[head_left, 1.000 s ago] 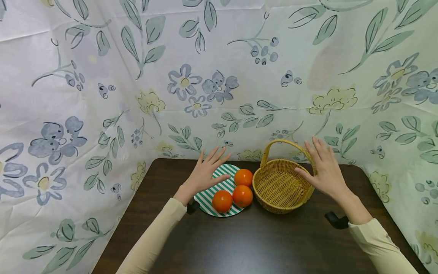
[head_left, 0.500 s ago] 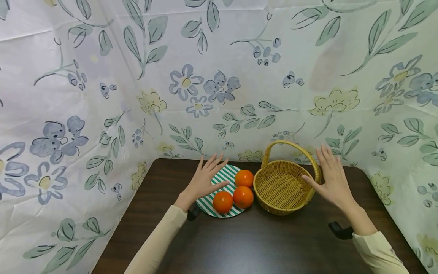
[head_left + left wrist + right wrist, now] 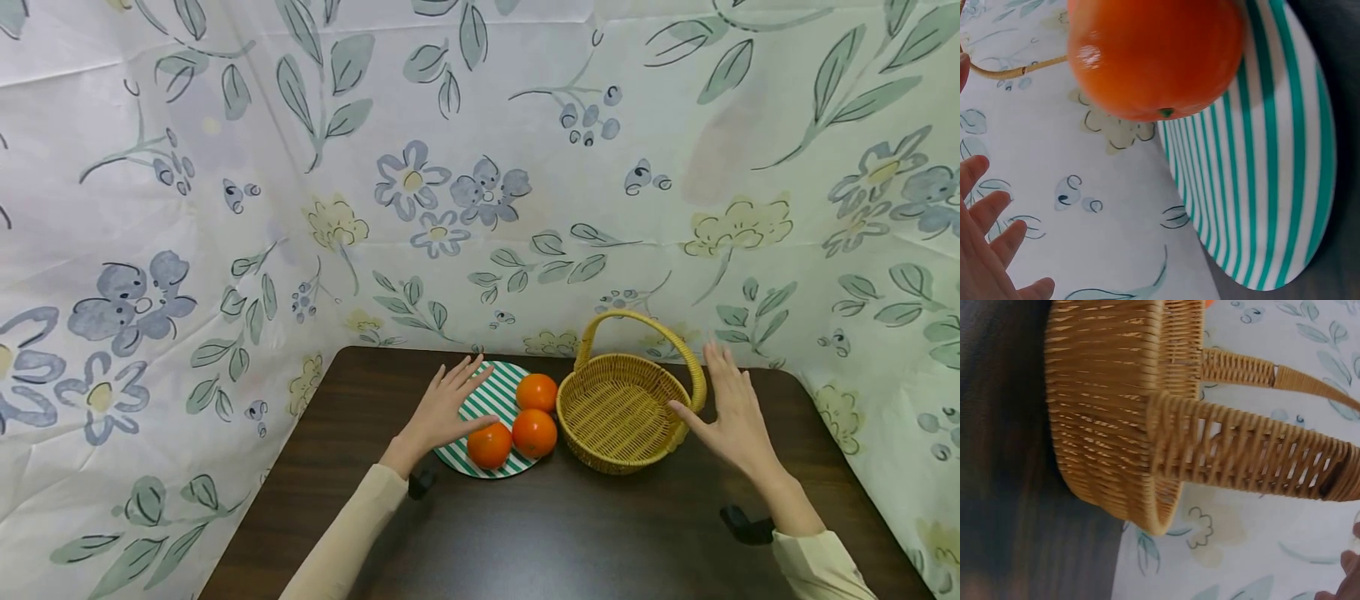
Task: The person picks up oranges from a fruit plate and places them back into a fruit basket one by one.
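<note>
Oranges (image 3: 534, 433), three in a close cluster, sit on a striped plate (image 3: 497, 390) just left of the wicker basket (image 3: 611, 463), which stands on the dark table (image 3: 570, 533). Farther left of the basket, my left hand (image 3: 446, 408) hangs by the plate, fingers spread and free, thumb near the leftmost fruit. To the basket's right, near its arched handle (image 3: 701, 375), I hold my right hand (image 3: 735, 421) extended, likewise unclenched.
</note>
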Motion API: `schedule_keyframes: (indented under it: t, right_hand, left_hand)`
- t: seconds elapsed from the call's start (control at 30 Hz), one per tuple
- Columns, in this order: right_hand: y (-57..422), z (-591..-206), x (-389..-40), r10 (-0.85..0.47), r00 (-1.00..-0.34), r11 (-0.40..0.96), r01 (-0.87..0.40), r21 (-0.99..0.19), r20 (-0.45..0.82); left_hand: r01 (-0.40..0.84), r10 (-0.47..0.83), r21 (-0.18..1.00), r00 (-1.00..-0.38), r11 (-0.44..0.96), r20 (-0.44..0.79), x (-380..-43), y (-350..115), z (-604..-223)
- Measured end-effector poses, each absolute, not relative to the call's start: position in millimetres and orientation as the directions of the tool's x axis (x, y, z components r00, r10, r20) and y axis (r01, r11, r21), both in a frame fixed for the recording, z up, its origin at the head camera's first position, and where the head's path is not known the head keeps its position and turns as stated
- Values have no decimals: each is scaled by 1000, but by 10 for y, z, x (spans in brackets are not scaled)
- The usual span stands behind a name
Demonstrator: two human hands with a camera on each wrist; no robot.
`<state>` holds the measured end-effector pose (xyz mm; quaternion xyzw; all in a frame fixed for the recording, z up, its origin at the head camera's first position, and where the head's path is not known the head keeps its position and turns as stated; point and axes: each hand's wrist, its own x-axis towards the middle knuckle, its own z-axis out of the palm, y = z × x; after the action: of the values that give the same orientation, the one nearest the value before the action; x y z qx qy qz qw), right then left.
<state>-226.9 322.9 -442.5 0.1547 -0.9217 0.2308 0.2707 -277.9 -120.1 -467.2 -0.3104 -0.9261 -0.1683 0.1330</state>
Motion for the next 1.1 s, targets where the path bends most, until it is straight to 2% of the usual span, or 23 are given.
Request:
schedule_keyframes:
  t: [0.63,1.1]
  right_hand:
    - [3275,-4811,-2197,-122,-845,830,-374,-413,520]
    - [3279,-5043,-2159,-103,-886,829,-327,-453,452]
  left_hand:
    - [629,543,247,-769,737,337,-2721,-1222,-4902]
    - [597,528,288,-800,749,286,-2676,-1216,-5028]
